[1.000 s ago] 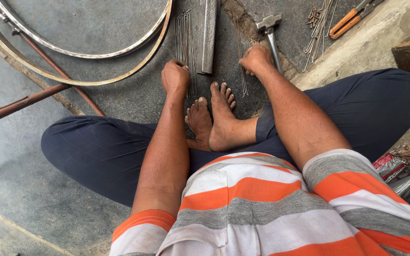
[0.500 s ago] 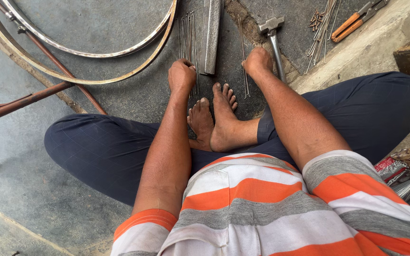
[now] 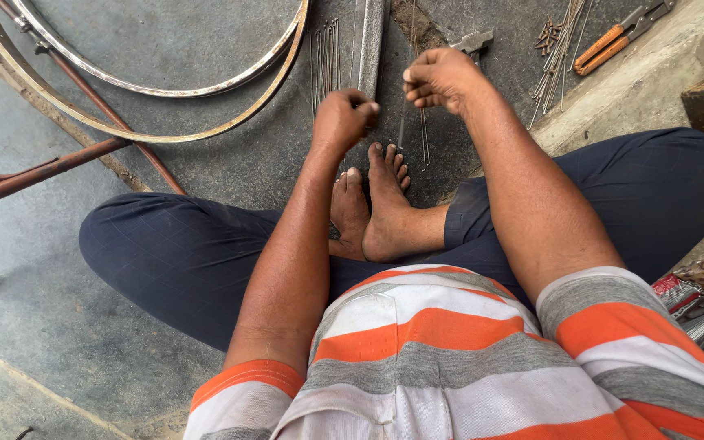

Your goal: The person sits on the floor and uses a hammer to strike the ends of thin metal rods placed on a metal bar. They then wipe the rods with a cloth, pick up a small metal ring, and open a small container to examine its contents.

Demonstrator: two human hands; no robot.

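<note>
We keep our right hand raised a little above the floor, thumb and fingers pinched on the top ends of a few thin wire spokes, which hang straight down from the grip toward our toes. Held by the ends like that, they dangle free and line up side by side. Our left hand is curled into a loose fist just beside them, fingertips drawn together near the spokes' upper part; whether it actually grips one we cannot tell.

We sit cross-legged on the grey concrete floor, bare feet tucked in directly under the hands, so the work hangs right over our lap within easy reach.

Just beyond the left hand a neat bundle of more spokes lies flat on the floor, and a flat metal bar lies beside it. A hammer rests just behind the right hand, its head showing. Toward the floor's far right edge, by the raised pale step, lie another loose bunch of spokes, a small heap of rusty spoke nipples and orange-handled pliers. Across the far left corner curve two bare wheel rims, with a rusty frame tube lying well apart on the left edge.
</note>
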